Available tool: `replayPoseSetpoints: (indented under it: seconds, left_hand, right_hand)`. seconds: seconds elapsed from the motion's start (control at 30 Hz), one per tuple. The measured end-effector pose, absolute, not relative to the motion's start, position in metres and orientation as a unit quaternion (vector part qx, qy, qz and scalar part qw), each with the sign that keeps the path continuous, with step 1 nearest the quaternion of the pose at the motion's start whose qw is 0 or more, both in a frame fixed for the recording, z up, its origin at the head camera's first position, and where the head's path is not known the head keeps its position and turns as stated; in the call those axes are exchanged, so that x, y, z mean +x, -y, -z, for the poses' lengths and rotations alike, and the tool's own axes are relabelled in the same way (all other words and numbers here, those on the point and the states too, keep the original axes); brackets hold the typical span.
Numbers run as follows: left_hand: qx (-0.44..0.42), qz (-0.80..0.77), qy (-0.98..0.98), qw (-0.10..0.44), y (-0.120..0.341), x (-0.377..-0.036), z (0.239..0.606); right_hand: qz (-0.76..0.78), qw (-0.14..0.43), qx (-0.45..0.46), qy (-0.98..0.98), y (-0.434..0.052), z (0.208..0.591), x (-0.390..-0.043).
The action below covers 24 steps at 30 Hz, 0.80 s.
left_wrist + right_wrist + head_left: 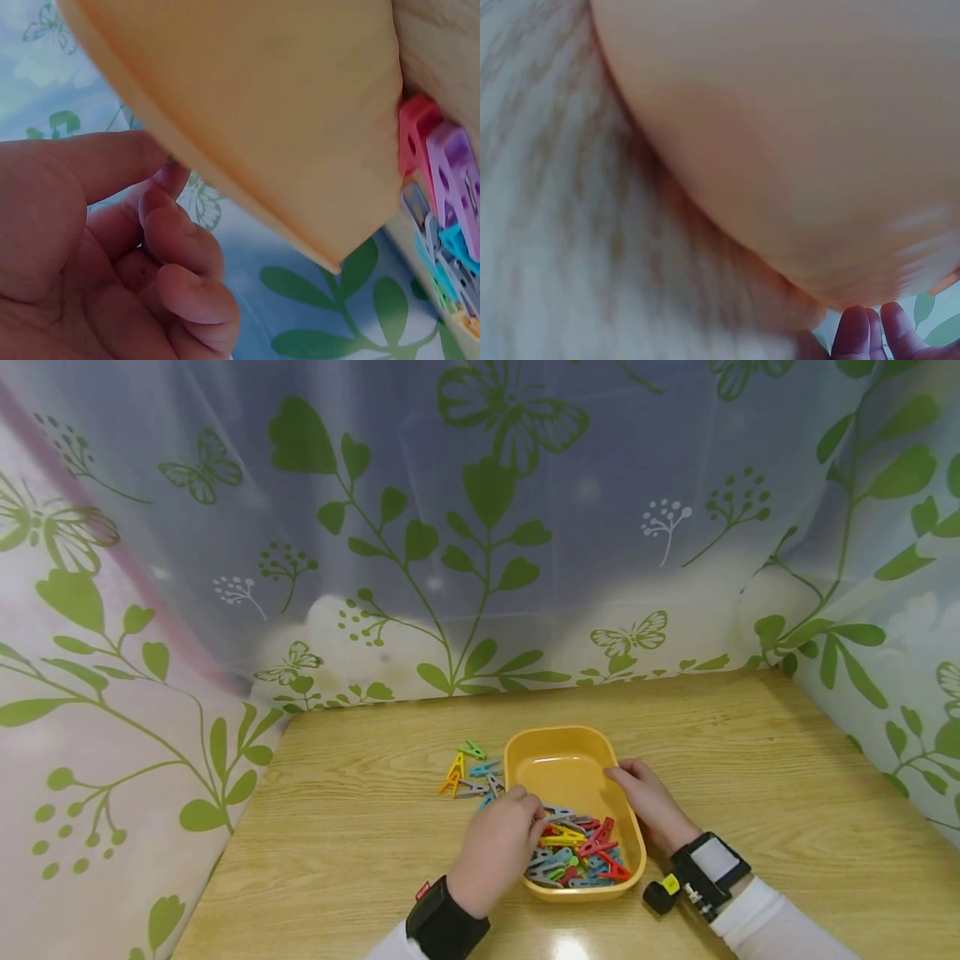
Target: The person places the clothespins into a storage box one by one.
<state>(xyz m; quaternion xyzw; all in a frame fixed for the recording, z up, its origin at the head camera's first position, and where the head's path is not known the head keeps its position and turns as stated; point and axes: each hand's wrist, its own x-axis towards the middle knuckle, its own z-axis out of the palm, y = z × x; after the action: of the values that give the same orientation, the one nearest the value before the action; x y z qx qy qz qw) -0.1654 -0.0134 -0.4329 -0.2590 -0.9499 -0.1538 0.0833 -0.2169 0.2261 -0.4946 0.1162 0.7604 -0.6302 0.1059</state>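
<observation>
A yellow plastic tray (pixel 562 743) sits on the wooden table, with several coloured clothespins (pixel 577 852) heaped in its near end. My left hand (pixel 498 839) reaches over the tray's left rim, fingers curled and tips close to the heap. In the left wrist view, that hand's thumb and forefinger (pixel 97 161) come together right at the rim; I cannot tell whether they pinch a clothespin. My right hand (pixel 651 797) grips the tray's right rim, thumb at the edge. Only its fingertips (pixel 851 330) show against the tray wall (pixel 802 150) in the right wrist view.
Left of the tray lies a small loose group of clothespins (pixel 456 772), green, yellow, orange, blue and grey. A patterned curtain (pixel 480 568) hangs along the back and both sides of the table (pixel 360 852). Both wrists wear black straps.
</observation>
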Motion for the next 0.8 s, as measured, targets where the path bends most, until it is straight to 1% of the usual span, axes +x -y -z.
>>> replayPoseSetpoints:
  seconds: [0.13,0.37,0.67,0.8]
  left_hand:
    - [-0.267,0.149,0.949,0.079,0.011,-0.163,0.437]
    - [-0.264,0.154,0.951,0.056,0.009,-0.162,0.443]
    - [-0.273,0.142,0.948,0.085,0.01,-0.16,0.447]
    - [-0.272,0.14,0.948,0.09,0.009,-0.16,0.448]
  right_hand:
    - [0.631,0.104,0.112,-0.76,-0.226,0.495,-0.217]
    - [0.631,0.101,0.112,-0.761,-0.226,0.497,-0.218]
    - [0.632,0.097,0.113,-0.76,-0.226,0.496,-0.219]
    - [0.633,0.098,0.114,-0.759,-0.226,0.496,-0.218]
